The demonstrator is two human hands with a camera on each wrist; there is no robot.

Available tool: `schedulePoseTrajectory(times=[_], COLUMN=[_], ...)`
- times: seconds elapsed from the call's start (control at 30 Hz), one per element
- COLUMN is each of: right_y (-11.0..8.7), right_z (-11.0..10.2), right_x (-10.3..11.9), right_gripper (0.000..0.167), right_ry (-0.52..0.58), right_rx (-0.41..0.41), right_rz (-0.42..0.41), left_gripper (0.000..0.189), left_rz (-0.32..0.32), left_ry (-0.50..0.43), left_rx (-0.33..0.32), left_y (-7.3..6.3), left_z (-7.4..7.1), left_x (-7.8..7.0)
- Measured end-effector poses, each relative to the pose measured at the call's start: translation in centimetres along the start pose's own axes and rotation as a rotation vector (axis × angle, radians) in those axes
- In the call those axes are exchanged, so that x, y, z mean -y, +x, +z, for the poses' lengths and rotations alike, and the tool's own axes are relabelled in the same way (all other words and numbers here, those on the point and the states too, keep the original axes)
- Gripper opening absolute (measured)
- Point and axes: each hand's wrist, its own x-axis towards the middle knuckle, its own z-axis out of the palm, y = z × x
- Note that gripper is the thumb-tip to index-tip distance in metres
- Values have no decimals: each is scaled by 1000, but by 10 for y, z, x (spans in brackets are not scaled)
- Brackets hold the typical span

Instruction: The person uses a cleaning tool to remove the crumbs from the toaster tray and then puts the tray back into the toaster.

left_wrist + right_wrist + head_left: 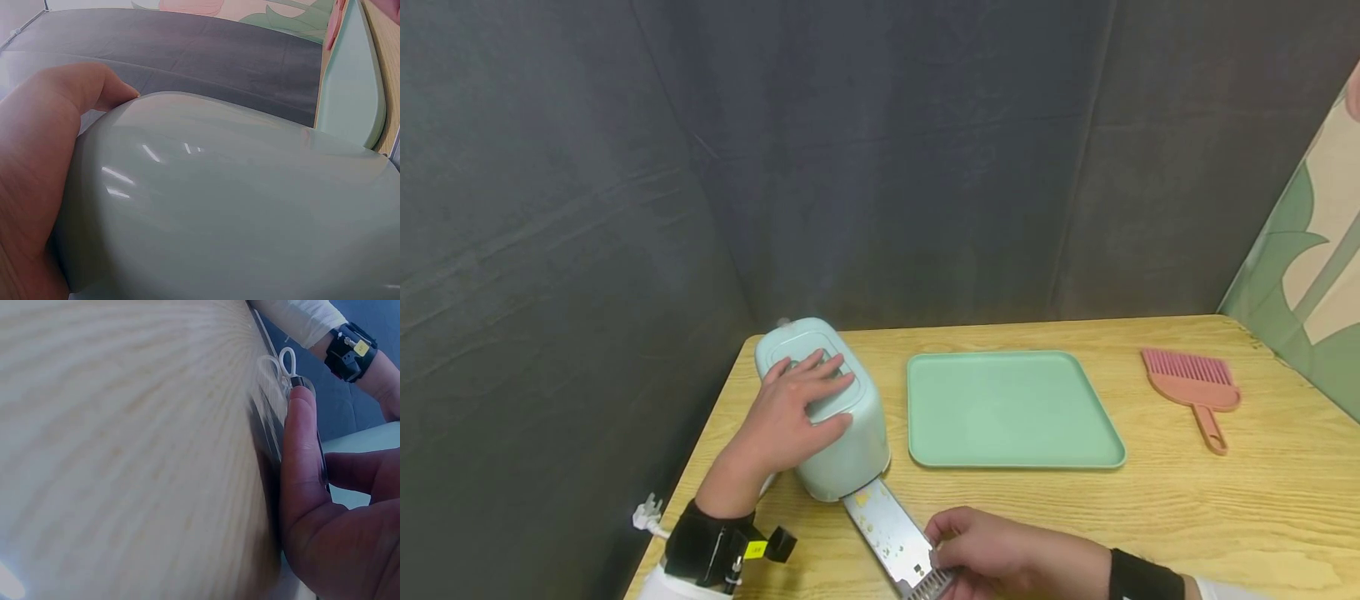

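A light blue toaster [848, 454] stands at the left of the table. My left hand [790, 412] lies over its top with fingers spread, and the toaster's glossy side [225, 194] fills most of the left wrist view. From the toaster's near end a metal crumb tray [891, 533] sticks out towards me, with yellowish crumbs scattered on it. My right hand [988, 550] pinches the slotted outer end of this tray between thumb and fingers. In the right wrist view that hand [340, 531] holds the thin tray low over the wooden surface.
Behind and to the right lies a flat green tray [1007, 408]. Farther right is a pink brush and dustpan set [1198, 392]. A white power plug [647, 515] sits by the table's left edge. Dark curtains [910, 167] close off the back and left.
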Motion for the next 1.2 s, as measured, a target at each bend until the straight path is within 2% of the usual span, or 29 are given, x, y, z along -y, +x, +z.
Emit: schedulePoseTrajectory(times=[0.1,0.23,0.43,0.73,1.0,1.2], right_y=[-4,-9,-14,-26,-40,-50], right_z=[-2,-3,-6,-14,-20,-25], right_x=[0,-2,-10,-10,-1,8], right_gripper=[14,14,14,13,19,22], right_ry=[6,-18,-40,-112,31,31], right_rx=[20,-2,4,64,141,100], right_rz=[9,13,-31,-104,-123,-111], left_gripper=[51,52,52,52,52,52], left_rz=[-2,-1,2,18,24,23], left_ry=[-1,4,8,20,19,9], left_rx=[2,4,2,-7,-22,-27], left_y=[0,0,0,-3,-5,-6], left_z=[0,0,-1,-4,-6,-5], left_x=[0,1,2,4,7,7])
